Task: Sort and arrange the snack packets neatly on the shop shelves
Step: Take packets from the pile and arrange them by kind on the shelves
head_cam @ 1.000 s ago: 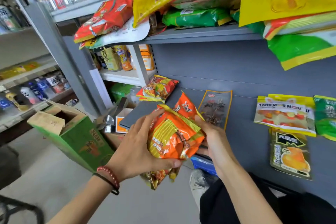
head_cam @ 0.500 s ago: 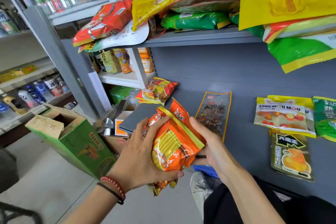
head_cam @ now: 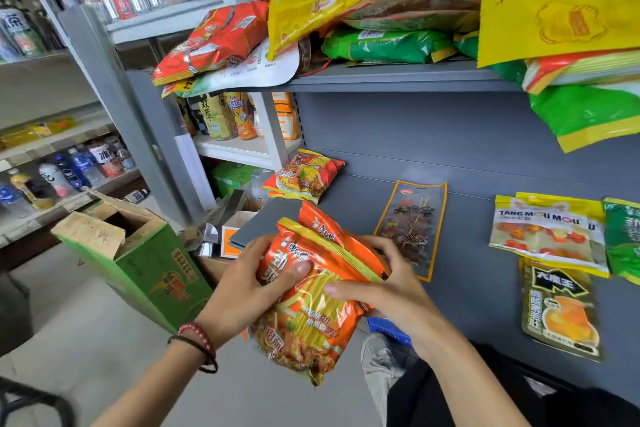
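Orange noodle packets (head_cam: 311, 326), lower centre of frame.
Clasped between left grip (head_cam: 242, 291) and right grip (head_cam: 388, 291), both curled round them.

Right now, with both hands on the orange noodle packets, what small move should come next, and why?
Probably carry the orange packets forward-left and lay them beside the look-alike packet at the lower shelf, left end. The left hand and right hand both grip them at the front edge, and sorting groups similar packets.
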